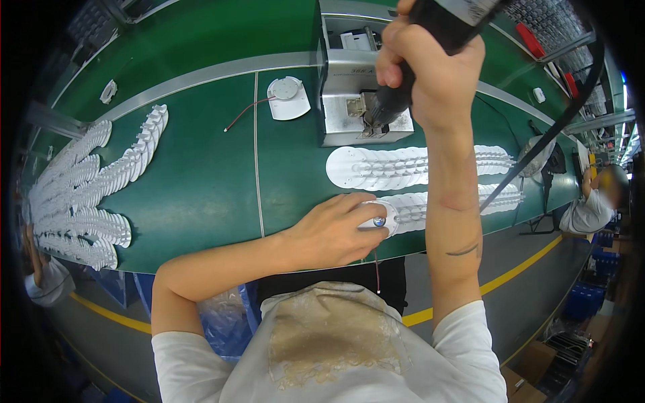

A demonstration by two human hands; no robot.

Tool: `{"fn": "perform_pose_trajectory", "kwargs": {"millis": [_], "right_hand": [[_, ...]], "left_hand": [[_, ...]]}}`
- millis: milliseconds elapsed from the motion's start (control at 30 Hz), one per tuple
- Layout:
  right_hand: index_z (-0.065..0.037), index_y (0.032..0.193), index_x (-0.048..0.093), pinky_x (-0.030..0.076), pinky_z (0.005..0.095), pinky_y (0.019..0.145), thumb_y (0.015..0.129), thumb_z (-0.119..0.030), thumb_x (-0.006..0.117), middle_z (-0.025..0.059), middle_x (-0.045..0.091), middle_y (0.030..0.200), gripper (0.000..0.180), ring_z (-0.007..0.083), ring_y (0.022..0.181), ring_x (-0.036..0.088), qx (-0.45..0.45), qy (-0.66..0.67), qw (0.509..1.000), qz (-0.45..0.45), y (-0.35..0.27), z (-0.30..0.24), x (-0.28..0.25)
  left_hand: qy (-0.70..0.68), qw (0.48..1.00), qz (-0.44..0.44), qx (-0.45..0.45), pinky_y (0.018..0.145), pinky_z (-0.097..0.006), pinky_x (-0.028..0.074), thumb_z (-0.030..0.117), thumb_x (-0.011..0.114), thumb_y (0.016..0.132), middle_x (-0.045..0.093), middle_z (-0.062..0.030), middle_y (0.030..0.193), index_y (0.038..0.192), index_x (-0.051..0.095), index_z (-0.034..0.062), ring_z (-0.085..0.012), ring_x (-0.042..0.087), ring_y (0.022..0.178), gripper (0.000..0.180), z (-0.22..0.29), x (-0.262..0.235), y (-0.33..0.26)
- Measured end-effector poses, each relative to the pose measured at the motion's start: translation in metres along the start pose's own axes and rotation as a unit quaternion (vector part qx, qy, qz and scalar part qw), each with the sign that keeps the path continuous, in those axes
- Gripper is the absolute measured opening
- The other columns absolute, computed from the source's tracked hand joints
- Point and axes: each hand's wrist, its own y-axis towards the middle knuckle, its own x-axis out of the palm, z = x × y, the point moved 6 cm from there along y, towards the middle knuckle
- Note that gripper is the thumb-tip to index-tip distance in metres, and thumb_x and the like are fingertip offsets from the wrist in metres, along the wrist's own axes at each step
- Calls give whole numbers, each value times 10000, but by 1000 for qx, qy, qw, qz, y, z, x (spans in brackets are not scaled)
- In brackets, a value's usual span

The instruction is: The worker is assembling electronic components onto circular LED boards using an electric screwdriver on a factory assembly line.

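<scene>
A black electric screwdriver [408, 84] is gripped in my right hand [430, 74], raised over the far side of the bench. Its tip points down at the front of a metal screw feeder [366, 126] and seems to touch it. By the bench's near edge, my left hand [342, 228] curls its fingers round a white round plastic part [392, 227]. A small shiny round piece [379, 221] shows between those fingers, and a thin wire with a plug [378, 275] hangs below the edge.
Two overlapping rows of white plastic parts [376, 166] run rightward, partly behind my right forearm. More rows [101, 181] fan out at left. A white part with a red wire [287, 97] lies left of the feeder. A black cable [564, 117] crosses at right. Other people sit at both sides.
</scene>
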Motion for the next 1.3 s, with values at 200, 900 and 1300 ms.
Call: {"fn": "perform_pose_trajectory", "kwargs": {"millis": [200, 900, 1300], "right_hand": [[31, 1071, 482, 403, 254, 410, 744, -2, 583, 65, 520, 593, 343, 125, 419, 475, -44, 63, 996, -46, -27, -2, -12], [-16, 1061, 366, 384, 279, 402, 725, -29, 559, 52, 442, 603, 387, 126, 405, 424, -4, -7, 999, -36, -114, -17, -35], [-8, 1002, 383, 425, 250, 442, 667, 41, 564, 64, 482, 594, 384, 122, 451, 469, 50, 23, 997, -56, -110, -6, -28]], "left_hand": [[-8, 1000, 19, -15, 804, -372, 499, 128, 688, 684, 540, -55, 1033, 912, 638, 114, -283, 541, 1032, 233, -5, 0, -5], [-36, 999, 17, -25, 831, -382, 492, 126, 685, 683, 537, -70, 1035, 942, 655, 105, -292, 538, 1040, 262, -5, 0, -5], [-27, 998, 58, -11, 772, -347, 487, 125, 673, 685, 548, -64, 988, 897, 664, 73, -249, 534, 979, 218, -5, -3, -9]]}}
